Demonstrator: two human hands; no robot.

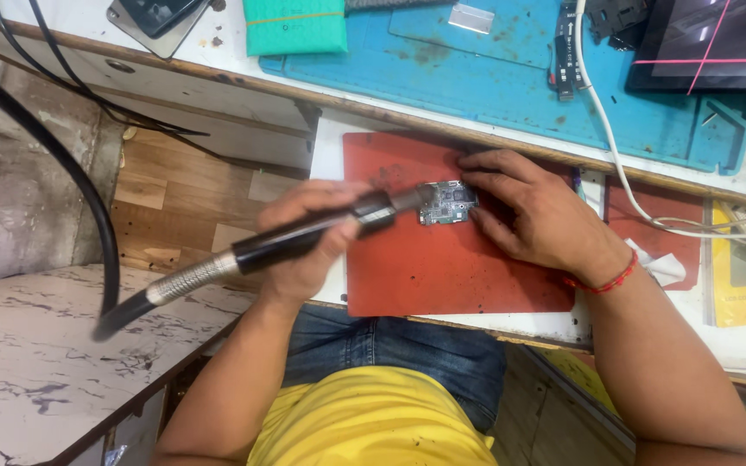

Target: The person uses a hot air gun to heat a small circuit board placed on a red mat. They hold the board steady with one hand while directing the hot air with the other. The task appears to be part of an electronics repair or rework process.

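Observation:
My left hand is wrapped around the black handle of a hot-air wand. Its metal nozzle points right and ends just at a small green circuit board. The board lies on a red work mat on a pull-out shelf. Resting on the mat, my right hand has its fingertips pressed against the board's right and upper edges. A red thread bracelet circles that wrist. The wand's ribbed metal collar and black hose trail off to the left.
A blue repair mat covers the bench beyond, with a green padded pouch, a dark tablet and small parts. A white cable runs down to the right. A yellow pad and white tissue lie at right.

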